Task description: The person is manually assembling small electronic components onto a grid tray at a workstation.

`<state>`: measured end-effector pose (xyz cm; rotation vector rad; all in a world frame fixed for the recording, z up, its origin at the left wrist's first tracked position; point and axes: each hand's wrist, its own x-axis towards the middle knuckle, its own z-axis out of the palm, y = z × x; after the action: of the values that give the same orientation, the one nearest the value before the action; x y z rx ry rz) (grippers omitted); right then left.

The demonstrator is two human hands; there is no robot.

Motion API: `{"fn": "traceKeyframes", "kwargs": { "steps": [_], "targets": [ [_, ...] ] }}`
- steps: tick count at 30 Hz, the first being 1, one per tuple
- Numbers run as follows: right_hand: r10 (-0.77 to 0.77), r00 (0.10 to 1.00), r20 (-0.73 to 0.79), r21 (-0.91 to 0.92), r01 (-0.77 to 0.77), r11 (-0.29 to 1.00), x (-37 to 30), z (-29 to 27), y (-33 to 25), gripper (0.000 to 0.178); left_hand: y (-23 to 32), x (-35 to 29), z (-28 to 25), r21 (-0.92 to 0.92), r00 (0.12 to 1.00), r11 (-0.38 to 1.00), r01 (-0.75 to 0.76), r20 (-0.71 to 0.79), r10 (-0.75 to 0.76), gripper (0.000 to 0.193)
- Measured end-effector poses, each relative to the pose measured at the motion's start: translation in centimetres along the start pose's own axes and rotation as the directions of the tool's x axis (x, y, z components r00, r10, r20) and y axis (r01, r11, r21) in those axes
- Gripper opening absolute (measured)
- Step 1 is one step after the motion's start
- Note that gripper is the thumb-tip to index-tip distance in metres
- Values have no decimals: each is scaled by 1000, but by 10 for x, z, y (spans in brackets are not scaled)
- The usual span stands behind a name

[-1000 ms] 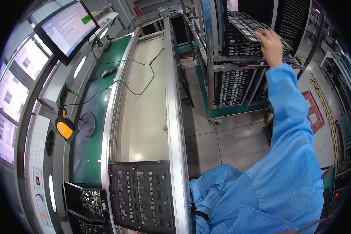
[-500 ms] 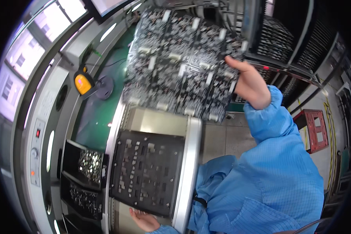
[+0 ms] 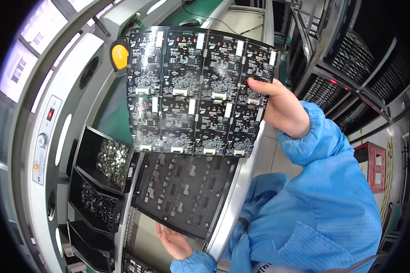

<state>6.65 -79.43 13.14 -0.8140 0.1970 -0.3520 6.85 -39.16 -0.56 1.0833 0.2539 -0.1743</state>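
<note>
My right hand (image 3: 284, 107) is closed on the right edge of a black circuit board panel (image 3: 180, 109), its thumb lying on the face. The panel is made up of several joined boards with white connectors and small parts, and it is held up, tilted, above the conveyor. Below it, partly covered by its lower edge, lies a dark flat fixture (image 3: 180, 191) with cut-out pockets and screws. My left hand (image 3: 175, 243) is at the fixture's near edge, palm up and fingers apart; whether the fingertips touch the fixture I cannot tell.
Black bins (image 3: 98, 159) of small metal parts stand left of the conveyor rail (image 3: 234, 207). Beyond them are a yellow scanner (image 3: 120, 55) and a machine front with a red switch (image 3: 51, 113). Racks of boards (image 3: 355, 54) stand at the right. Another board (image 3: 136, 264) shows at the lower edge.
The panel has come lower and nearer in my right hand, and now overlaps the fixture's far edge. The view has shifted. My left hand stays by the fixture's near edge.
</note>
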Motion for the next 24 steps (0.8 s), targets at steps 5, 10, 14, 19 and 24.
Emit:
{"fn": "traceKeyframes", "kwargs": {
  "steps": [5, 10, 14, 19, 24],
  "targets": [
    [-334, 789, 515, -657, 614, 438, 7, -5, 21, 28, -7, -2, 10, -124, 1000, 992, -16, -9, 15, 47],
    [-150, 79, 986, -120, 950, -290, 56, -5, 56, 20, -11, -2, 11, -164, 998, 985, -61, 3, 62, 44],
    [-76, 39, 996, -59, 958, -279, 87, 5, 77, 20, -10, -6, 24, -157, 998, 986, -51, 14, 54, 45],
    [-125, 113, 986, -142, 958, -250, 116, 14, 94, 23, -14, -2, 23, -143, 996, 990, -1, 93, 14, 62],
    [-136, 157, 978, -188, 949, -252, 124, 13, 97, 26, -14, 2, 25, -115, 993, 993, 22, 119, -8, 70]
  ]
}}
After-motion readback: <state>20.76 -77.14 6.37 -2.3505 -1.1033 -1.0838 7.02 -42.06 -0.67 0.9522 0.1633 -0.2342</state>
